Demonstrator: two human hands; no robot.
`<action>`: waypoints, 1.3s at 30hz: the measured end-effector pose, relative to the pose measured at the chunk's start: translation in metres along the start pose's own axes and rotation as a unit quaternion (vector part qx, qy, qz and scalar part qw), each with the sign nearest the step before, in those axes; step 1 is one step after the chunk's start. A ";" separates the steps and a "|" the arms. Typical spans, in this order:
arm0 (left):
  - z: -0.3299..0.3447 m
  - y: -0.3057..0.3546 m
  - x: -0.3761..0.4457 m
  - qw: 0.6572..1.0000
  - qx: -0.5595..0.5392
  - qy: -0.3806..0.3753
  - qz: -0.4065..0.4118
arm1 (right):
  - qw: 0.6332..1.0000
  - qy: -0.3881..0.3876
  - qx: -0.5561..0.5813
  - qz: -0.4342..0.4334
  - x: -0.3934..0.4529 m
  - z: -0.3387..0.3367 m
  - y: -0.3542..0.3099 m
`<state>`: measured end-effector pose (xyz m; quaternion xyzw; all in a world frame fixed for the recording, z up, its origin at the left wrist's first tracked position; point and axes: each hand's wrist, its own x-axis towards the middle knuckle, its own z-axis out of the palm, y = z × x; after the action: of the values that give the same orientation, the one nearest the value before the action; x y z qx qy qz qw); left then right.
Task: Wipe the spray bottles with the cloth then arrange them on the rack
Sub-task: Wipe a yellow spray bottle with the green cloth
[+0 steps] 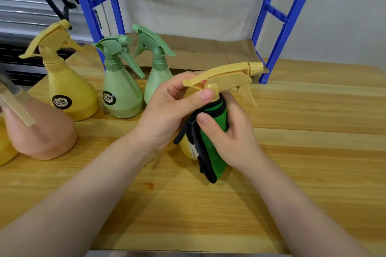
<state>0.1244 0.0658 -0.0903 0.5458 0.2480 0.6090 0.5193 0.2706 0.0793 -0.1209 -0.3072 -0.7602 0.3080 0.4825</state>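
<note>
Over the middle of the wooden table (313, 152) I hold a yellow spray bottle (227, 78), its nozzle pointing right. My left hand (167, 110) grips its neck just under the trigger head. A green cloth with black edging (211, 144) is wrapped round the bottle's body, and my right hand (227, 131) grips the cloth against it. Most of the body is hidden by the cloth. The blue rack (292, 16) stands at the back of the table, with brown paper (198, 52) on its lowest level.
At the left stand a yellow bottle (69, 89), two green bottles (121, 89) (156, 75) and a pink bottle (41, 131). Part of another yellow one (5, 148) shows at the left edge. The table's front edge runs near the bottom of the view.
</note>
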 end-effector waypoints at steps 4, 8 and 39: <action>-0.002 -0.002 0.001 0.999 0.030 0.015 -0.004 | 1.000 0.007 0.004 0.004 0.002 -0.004 -0.002; 0.004 -0.008 -0.001 0.997 0.069 0.027 -0.005 | 0.987 0.081 -0.135 -0.003 0.002 -0.006 0.003; 0.006 0.003 0.001 0.975 -0.123 0.172 0.065 | 0.737 0.026 0.557 0.382 0.010 0.001 0.002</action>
<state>0.1292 0.0642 -0.0856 0.3797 0.2211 0.7520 0.4913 0.2669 0.0876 -0.1172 -0.2564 -0.2591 0.8268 0.4283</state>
